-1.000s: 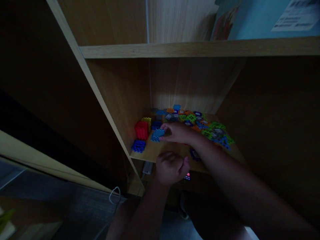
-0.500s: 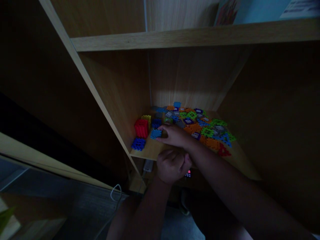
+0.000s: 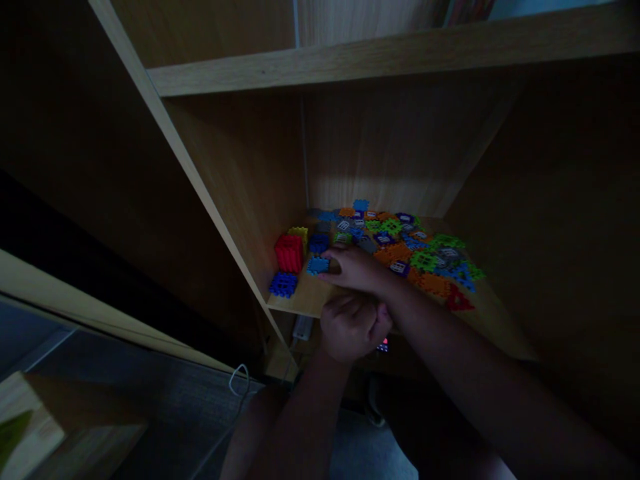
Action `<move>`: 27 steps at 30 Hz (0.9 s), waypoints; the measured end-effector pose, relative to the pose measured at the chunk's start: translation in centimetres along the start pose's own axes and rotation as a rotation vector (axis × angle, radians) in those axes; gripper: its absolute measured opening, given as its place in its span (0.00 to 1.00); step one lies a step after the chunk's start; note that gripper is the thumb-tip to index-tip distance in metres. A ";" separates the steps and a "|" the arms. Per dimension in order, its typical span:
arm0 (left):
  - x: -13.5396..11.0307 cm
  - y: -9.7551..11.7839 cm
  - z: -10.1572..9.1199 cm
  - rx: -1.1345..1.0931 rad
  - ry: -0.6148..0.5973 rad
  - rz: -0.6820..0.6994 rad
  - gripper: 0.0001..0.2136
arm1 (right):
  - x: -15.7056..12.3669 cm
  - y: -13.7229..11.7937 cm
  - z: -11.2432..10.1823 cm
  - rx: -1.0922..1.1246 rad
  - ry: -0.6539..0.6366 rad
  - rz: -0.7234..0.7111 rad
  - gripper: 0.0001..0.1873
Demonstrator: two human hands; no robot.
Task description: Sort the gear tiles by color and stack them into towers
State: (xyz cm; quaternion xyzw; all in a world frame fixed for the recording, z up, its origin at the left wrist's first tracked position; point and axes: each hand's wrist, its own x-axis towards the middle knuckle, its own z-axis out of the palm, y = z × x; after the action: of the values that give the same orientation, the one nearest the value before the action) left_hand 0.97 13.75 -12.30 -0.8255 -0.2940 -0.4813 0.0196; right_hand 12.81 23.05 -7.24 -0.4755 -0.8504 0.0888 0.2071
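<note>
My right hand [image 3: 356, 268] reaches over the shelf board, its thumb and forefinger on either side of a light blue interlocking tile [image 3: 317, 266]. They seem to grip it at its right edge. Just in front, at the board's edge, my left hand [image 3: 354, 327] is closed in a fist under the right wrist; anything inside is hidden. Left of the light blue tile stand a stack of red tiles [image 3: 289, 253] and, behind it, yellow tiles [image 3: 299, 233]. Dark blue tiles [image 3: 319, 243] lie behind it, and blue tiles [image 3: 283, 285] sit near the front left corner.
Loose orange tiles [image 3: 393, 253], green tiles [image 3: 425, 260] and a red triangular piece [image 3: 458, 299] spread across the right of the shelf. An upper shelf [image 3: 350, 63] crosses overhead. Below are a white power strip [image 3: 303, 327] and a white cable [image 3: 239, 380]. The light is dim.
The view has shifted slightly, so the shelf contents appear a little further right. Both hands keep nearly the same pose, the right one still at the light blue tile.
</note>
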 end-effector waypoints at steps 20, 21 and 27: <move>0.5 0.1 0.2 0.030 0.123 0.041 0.18 | -0.2 -0.6 0.3 -0.034 0.033 0.041 0.19; 0.5 0.1 0.2 0.028 0.126 0.042 0.18 | -0.2 -0.7 0.3 -0.040 0.034 0.043 0.19; 0.7 0.1 0.1 0.012 0.123 0.058 0.19 | -0.1 -0.7 0.4 -0.055 0.046 0.021 0.16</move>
State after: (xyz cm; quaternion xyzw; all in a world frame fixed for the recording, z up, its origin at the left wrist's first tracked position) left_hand 1.37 14.01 -11.78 -0.8025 -0.2709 -0.5287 0.0565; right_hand 12.13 22.59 -7.35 -0.4919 -0.8424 0.0565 0.2125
